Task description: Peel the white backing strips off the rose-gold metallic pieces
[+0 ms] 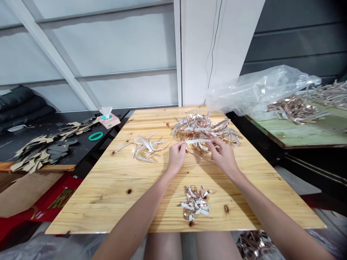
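Observation:
A short white strip [199,141] is stretched between my two hands over the wooden table. My left hand [177,155] pinches its left end, fingers closed. Its right end is between the thumb and fingers of my right hand [221,153]. Just beyond my hands lies a large tangled pile of shiny rose-gold and white strips [197,124]. To the left of my left hand rests a smaller bunch of whitish strips [148,147]. Nearer the front edge sits a small heap of short rose-gold and white pieces [195,204].
The wooden table [108,198] has a dark table with cut pieces [40,151], a green ring [95,136] and a tissue pack [110,121] at its left. On the right, clear plastic [260,90] and more strips [295,108] lie on a greenish board [325,126].

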{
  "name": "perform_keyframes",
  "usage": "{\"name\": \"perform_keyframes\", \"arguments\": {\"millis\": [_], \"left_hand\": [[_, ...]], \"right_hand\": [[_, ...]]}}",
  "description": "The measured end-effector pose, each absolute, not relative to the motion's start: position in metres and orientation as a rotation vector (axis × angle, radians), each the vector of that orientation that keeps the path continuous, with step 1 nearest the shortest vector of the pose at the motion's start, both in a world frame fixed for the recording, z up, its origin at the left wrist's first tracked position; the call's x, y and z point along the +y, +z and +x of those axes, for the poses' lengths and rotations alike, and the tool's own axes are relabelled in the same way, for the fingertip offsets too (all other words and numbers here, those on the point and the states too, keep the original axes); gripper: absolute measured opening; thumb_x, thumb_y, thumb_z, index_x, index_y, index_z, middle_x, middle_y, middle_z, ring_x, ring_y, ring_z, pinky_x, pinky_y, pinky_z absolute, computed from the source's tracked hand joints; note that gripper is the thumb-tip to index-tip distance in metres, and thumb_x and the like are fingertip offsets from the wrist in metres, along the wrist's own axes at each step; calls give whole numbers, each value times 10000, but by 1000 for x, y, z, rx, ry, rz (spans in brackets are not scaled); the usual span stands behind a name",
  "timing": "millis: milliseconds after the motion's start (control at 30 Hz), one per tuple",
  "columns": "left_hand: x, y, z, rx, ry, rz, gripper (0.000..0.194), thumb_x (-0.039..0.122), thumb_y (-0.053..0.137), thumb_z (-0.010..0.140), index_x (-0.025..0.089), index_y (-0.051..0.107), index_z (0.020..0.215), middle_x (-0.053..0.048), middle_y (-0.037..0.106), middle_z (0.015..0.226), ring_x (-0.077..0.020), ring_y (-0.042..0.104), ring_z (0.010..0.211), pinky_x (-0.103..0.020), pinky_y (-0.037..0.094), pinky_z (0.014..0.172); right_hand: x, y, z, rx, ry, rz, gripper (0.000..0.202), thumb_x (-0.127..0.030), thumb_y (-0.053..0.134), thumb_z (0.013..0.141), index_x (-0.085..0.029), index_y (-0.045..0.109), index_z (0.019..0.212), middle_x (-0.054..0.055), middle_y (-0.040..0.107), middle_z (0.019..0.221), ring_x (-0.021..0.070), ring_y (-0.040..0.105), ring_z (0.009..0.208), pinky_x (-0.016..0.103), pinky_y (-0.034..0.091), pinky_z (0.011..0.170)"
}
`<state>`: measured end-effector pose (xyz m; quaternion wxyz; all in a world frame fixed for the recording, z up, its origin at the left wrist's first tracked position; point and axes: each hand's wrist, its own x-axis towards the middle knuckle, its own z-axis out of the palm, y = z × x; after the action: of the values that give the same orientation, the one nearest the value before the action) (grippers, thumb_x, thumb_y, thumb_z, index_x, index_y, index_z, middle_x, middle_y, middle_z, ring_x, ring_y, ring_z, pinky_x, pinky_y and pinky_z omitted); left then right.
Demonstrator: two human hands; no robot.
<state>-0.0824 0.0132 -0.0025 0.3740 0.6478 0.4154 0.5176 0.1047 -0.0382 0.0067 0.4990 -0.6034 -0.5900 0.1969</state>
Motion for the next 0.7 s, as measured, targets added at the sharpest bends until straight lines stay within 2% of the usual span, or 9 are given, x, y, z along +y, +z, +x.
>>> {"name": "perform_keyframes", "arguments": {"millis": [133,233,367,467,533,633,700], "left_hand": [[11,-7,-72,941,1372,1276,387,447,371,1000,182,550,781,1,538,679,-124,494,595,-252,397,580],[7,-12,-64,887,1238,1259,235,430,540,948,201,522,898,23,542,750,-104,504,593,-224,395,545],[1,-17,-57,836,1147,1256,279,459,606,927,207,485,926,19,583,790,-98,537,589,-215,408,520],[-1,-17,-57,800,1240,1184,362,484,658,900,227,408,956,26,594,813,-99,573,570,-222,448,523],[-2,-14,-58,794,1352,1220,402,462,695,884,243,376,995,30,590,855,-102,604,620,-235,503,589],[-6,-7,-62,872,1452,1394,334,433,661,922,240,426,1060,-14,600,977,-119,635,770,-253,541,702],[-9,-4,-64,903,1447,1516,278,411,632,947,225,476,1082,-42,609,997,-138,637,807,-258,542,712]], "right_hand": [[-38,10,100,-1258,930,-1275,368,-549,638,871,-184,650,829,29,656,733,138,554,453,258,371,404],[-40,13,94,-1171,1163,-1160,358,-543,686,820,-188,655,852,3,630,716,117,523,439,243,358,386],[-42,12,86,-1215,1227,-1120,350,-546,688,824,-199,650,845,-15,613,699,117,520,435,250,366,383],[-43,8,81,-1321,1199,-1121,372,-564,649,869,-203,614,787,-25,584,645,115,509,417,244,341,369],[-44,7,77,-1375,1162,-1119,394,-575,620,896,-207,583,759,-29,569,613,111,497,402,240,334,365],[-47,7,72,-1396,1139,-1122,401,-584,586,919,-211,581,773,-29,573,598,114,501,395,242,353,373],[-47,8,70,-1365,1168,-1136,416,-594,563,923,-208,581,768,-27,572,585,118,512,390,243,355,368]]}}
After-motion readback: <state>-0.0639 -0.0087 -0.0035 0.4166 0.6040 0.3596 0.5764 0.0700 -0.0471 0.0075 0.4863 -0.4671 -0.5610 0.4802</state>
